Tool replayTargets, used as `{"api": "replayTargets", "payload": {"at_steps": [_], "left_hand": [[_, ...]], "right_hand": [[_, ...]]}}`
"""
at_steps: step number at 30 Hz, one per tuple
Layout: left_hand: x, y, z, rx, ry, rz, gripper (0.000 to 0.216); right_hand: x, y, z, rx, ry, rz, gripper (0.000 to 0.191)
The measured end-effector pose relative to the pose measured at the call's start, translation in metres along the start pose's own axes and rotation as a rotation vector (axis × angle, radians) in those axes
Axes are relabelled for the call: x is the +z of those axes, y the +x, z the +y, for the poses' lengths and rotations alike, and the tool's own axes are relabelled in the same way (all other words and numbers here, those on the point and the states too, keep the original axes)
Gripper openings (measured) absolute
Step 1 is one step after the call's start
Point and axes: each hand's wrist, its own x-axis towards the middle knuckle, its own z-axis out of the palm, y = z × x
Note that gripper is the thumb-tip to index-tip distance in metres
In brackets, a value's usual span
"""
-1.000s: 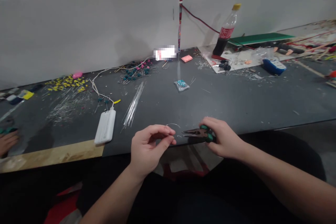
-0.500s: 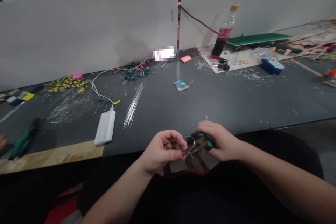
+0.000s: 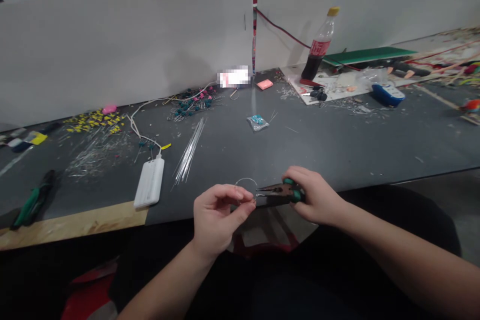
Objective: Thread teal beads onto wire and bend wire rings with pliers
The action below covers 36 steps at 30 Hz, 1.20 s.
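Observation:
My left hand (image 3: 223,212) is closed, its thumb and fingers pinching a thin wire (image 3: 247,179) bent into a loop that arcs above the fingertips. In my right hand (image 3: 313,195) are long-nose pliers (image 3: 281,190) with green handles, the fingers wrapped round the grips. The pliers' jaws point left and are slightly apart, their tips close to the wire's end beside my left fingertips. Whether the tips touch the wire I cannot tell. Both hands are held at the front edge of the dark table (image 3: 232,160).
Straight wires (image 3: 190,152) lie in a bundle left of centre, near a white power bank (image 3: 150,182) with a cable. Green-handled pliers (image 3: 35,200) rest at far left. Behind are yellow pieces (image 3: 93,121), a small plastic bag (image 3: 257,121), a cola bottle (image 3: 318,47) and a blue-and-white object (image 3: 389,95).
My left hand has shifted left with the wire loop. The pliers have turned so their jaws lie nearly level, and their tips now show. A hand at the far left has gone from view.

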Motion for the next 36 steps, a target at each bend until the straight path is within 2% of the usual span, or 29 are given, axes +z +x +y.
{"api": "replayTargets", "payload": {"at_steps": [3, 11, 21, 27, 36], "left_hand": [[0.002, -0.003, 0.001, 0.062, -0.016, 0.000, 0.030], [0.002, -0.008, -0.005, -0.117, -0.199, -0.050, 0.025], [0.004, -0.009, -0.006, -0.120, -0.296, -0.062, 0.026], [0.004, -0.011, -0.007, -0.032, -0.229, -0.060, 0.028], [0.005, -0.009, -0.001, 0.297, 0.085, -0.017, 0.031]], "right_hand": [[0.000, -0.001, 0.001, -0.004, 0.002, 0.015, 0.029], [0.000, -0.003, -0.001, -0.051, -0.004, 0.026, 0.033], [0.002, -0.004, -0.001, -0.059, -0.019, 0.046, 0.028], [0.004, -0.005, -0.001, -0.071, -0.058, 0.081, 0.021], [0.003, -0.008, -0.005, -0.058, -0.073, 0.052, 0.019]]}}
